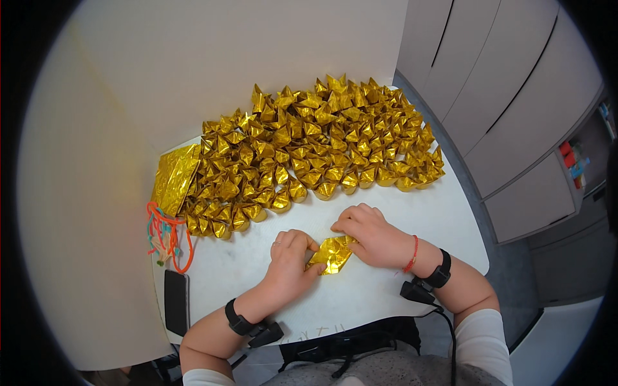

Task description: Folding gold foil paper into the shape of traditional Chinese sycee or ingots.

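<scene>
Nearest the camera, a speckled grey garment [393,370] fills the bottom centre of the frame. Above it, just below and right of the frame's middle, a partly folded piece of gold foil paper [333,256] is held between both hands. The left hand [293,262], slightly curled, pinches the foil's left edge between thumb and fingers; the right hand [372,238], fingers bent and close together, grips its upper right corner. Black straps circle both wrists, and a red bracelet [412,253] sits on the right one.

Beneath the hands spreads a white tabletop [380,299]. Crowded rows of folded gold foil ingots [309,138] run across the upper middle. At their left end lies a stack of gold foil sheets [175,177], with orange and teal cords [168,231] just below it and a dark smartphone [176,299] lower still. Pale cabinets [508,83] line the upper right.
</scene>
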`<state>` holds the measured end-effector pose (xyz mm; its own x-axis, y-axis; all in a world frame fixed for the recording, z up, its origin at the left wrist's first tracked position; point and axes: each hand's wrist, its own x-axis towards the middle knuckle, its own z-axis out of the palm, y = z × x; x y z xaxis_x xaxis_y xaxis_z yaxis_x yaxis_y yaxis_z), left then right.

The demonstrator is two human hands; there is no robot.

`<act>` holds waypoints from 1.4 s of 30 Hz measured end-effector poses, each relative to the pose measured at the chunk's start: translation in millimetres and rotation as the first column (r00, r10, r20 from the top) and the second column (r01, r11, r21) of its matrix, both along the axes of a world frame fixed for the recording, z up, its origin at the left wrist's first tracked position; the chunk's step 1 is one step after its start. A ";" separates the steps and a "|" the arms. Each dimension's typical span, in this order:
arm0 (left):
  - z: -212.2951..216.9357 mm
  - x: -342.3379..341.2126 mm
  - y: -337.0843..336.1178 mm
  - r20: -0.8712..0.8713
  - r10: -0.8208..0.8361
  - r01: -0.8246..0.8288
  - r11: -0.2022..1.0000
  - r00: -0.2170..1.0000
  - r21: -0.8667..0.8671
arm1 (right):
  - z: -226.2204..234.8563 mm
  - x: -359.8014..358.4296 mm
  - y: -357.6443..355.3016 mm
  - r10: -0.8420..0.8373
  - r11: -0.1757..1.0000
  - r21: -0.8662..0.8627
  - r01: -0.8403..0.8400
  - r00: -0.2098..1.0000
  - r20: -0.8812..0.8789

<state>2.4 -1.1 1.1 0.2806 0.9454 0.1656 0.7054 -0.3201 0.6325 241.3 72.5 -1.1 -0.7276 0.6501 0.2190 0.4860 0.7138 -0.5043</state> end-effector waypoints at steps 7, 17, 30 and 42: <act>-4.1 2.5 -2.6 0.289 0.044 -0.009 0.993 0.956 -0.122 | 6.4 -1.8 2.5 0.120 0.979 -0.158 -0.126 0.992 -0.046; 8.3 7.2 -6.6 -0.136 -0.176 0.219 0.866 0.975 0.450 | 18.9 -2.6 -4.6 0.251 0.945 0.226 -0.237 0.967 -0.032; 2.4 8.9 -21.2 -0.126 -0.206 0.229 0.951 0.970 0.207 | 20.5 -5.8 -14.5 0.347 0.937 0.019 -0.348 0.936 0.056; 15.3 -4.2 -3.3 0.086 0.046 -0.039 0.995 0.995 -0.087 | 19.0 -17.0 -19.2 -0.038 0.943 -0.332 -0.010 0.990 -0.136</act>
